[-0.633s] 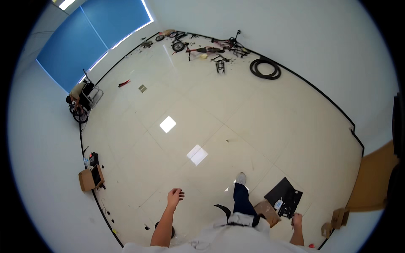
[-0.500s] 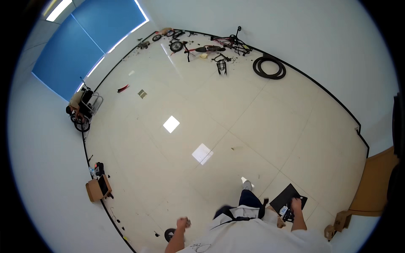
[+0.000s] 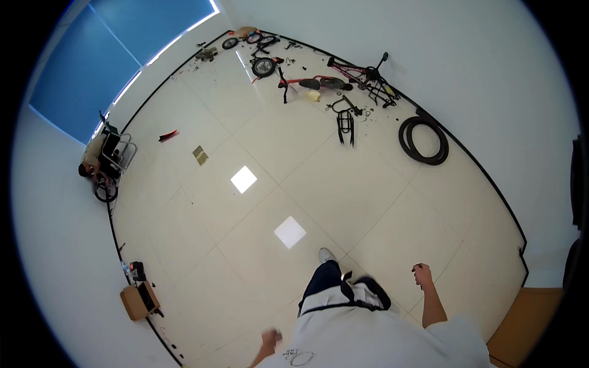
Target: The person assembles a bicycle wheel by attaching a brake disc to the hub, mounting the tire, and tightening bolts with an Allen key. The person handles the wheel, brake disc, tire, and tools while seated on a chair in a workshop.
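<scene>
My right hand (image 3: pixel 421 275) is held out over the tiled floor, its fingers curled closed, and nothing shows in them. Low beside my white shirt (image 3: pixel 374 337), my left hand (image 3: pixel 270 337) is smeared by motion. Its fingers cannot be made out, nor whether it holds anything. Neither hand touches anything that I can see. My grey shoe (image 3: pixel 327 255) is stepped forward on the floor below my dark trousers.
Along the far wall lie a red bicycle frame (image 3: pixel 368 76), a small wheel (image 3: pixel 264 67), a black rack (image 3: pixel 345 126) and black tyres (image 3: pixel 423 141). Another person (image 3: pixel 93 154) crouches at left by a wheel. An open cardboard box (image 3: pixel 132 302) stands at lower left.
My view has moved forward, bringing the bicycle parts nearer. The dark flat board by my right hand and the wheel by my left have left the picture. Both arms have swung.
</scene>
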Tool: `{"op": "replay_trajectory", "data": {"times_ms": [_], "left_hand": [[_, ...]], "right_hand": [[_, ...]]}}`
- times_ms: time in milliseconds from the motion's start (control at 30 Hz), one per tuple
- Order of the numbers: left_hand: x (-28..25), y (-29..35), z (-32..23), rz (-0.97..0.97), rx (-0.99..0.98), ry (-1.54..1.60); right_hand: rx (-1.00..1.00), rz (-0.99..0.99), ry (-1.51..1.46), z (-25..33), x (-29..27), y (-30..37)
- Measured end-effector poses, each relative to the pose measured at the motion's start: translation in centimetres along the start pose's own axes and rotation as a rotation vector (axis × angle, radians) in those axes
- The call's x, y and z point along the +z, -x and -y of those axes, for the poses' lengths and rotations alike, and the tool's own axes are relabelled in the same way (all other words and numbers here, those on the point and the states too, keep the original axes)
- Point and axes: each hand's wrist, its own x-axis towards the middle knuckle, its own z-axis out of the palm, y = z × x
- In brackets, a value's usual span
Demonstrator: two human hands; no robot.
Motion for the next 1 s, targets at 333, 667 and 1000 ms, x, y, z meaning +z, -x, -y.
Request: {"op": "replay_trajectory", "data": {"times_ms": [333,667,1000], "left_hand": [[50.4,1.8,-91.9,0.276,0.996,-0.232],[69.7,-14.3,-119.9,0.221,0.485,-0.536],[91.5,-45.1,-157.7,0.120,0.032,-0.700]], "right_hand": [[0.417,-0.005,-0.203,28.7,5.1,-26.0],[0.223,0.051,-0.230,90.6,9.2,-58.5],[0.322,-0.113,-0.324,128.7,22.9,-103.5]]}}
